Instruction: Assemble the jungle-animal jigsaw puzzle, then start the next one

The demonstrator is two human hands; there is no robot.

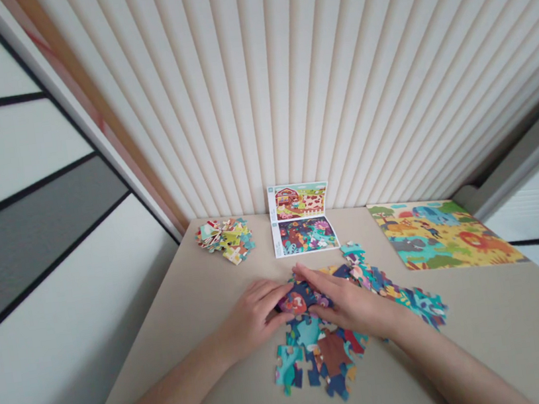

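My left hand [258, 316] and my right hand [347, 299] face each other over dark jigsaw puzzle pieces [294, 303], one of which shows a red figure. The left thumb and fingers close on the left edge of these pieces. From the right side, my right fingers and thumb grip them, covering part of the pile. Below the hands lie loose blue and brown puzzle pieces [315, 349], some overlapping. More teal and purple puzzle pieces [406, 298] trail off beyond my right wrist. Whether the held pieces are interlocked is hidden.
An open picture leaflet [306, 235] with a farm scene and a dark scene leans at the back against the ribbed panel [277, 80]. A finished animal puzzle [447, 234] lies at the back right. Farm-coloured puzzle pieces [227, 238] are heaped at the back left of the table [187, 327].
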